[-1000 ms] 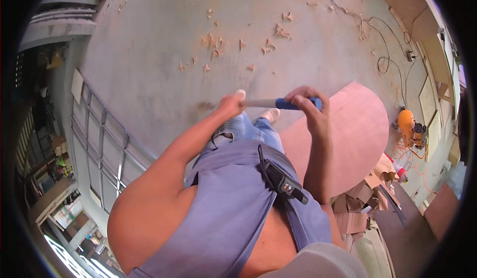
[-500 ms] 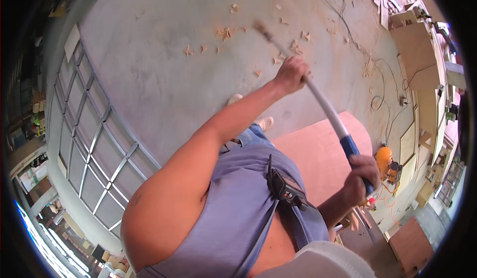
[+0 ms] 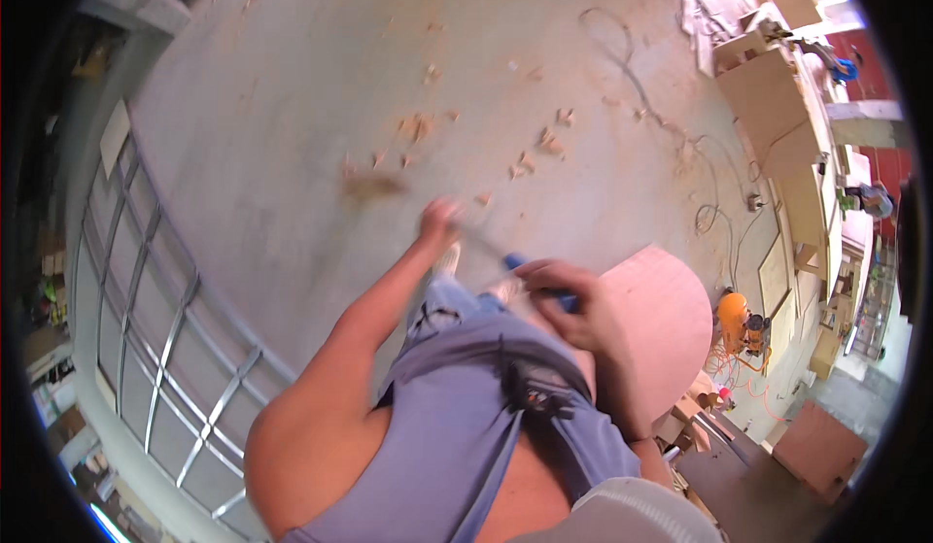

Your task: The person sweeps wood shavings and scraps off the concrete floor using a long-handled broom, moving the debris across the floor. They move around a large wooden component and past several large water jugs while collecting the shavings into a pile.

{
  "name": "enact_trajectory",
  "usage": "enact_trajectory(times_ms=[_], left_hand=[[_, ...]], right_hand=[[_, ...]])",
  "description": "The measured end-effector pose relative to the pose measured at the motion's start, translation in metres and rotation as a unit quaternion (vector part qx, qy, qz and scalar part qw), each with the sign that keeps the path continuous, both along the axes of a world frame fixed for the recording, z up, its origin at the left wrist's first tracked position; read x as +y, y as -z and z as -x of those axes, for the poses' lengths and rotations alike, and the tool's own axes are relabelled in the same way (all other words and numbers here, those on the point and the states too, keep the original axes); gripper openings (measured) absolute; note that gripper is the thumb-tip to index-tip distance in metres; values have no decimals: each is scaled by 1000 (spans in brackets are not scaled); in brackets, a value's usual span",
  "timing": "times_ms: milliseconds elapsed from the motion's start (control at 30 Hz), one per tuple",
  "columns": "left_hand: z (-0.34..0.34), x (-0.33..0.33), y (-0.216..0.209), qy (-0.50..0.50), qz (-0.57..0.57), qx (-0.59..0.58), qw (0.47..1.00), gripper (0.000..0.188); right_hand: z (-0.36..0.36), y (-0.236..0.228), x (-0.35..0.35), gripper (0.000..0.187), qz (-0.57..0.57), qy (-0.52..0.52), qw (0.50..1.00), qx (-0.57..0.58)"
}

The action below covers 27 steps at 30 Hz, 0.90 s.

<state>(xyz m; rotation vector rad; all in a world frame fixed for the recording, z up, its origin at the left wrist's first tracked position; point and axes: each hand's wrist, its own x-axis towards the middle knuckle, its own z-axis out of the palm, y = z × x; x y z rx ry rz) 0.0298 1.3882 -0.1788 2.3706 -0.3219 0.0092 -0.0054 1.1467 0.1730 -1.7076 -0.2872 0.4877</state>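
I see the pole slant from the right hand, wrapped around its blue grip, forward and leftward to the left hand, closed on it too and nearer the blurred brown tip, near some scraps.

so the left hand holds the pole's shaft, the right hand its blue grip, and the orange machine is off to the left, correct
No: the head view shows the orange machine off to the right, not left. The left hand does hold the shaft, the right hand the blue grip.
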Motion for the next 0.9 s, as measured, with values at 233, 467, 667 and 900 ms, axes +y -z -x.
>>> enact_trajectory(times_ms=[233,467,667,900], left_hand=[[-150,-132,-28,-14,131,-86,988,22],[-107,-87,-131,43,195,-146,969,22],[41,78,-129,-43,90,-47,994,39],[125,263,-62,-427,-170,53,886,41]], right_hand=[[-8,-36,25,12,215,88,959,-162],[22,-77,-18,27,40,203,928,-310],[-24,-43,-5,33,-59,47,996,-55],[-89,45,194,22,-86,-302,950,11]])
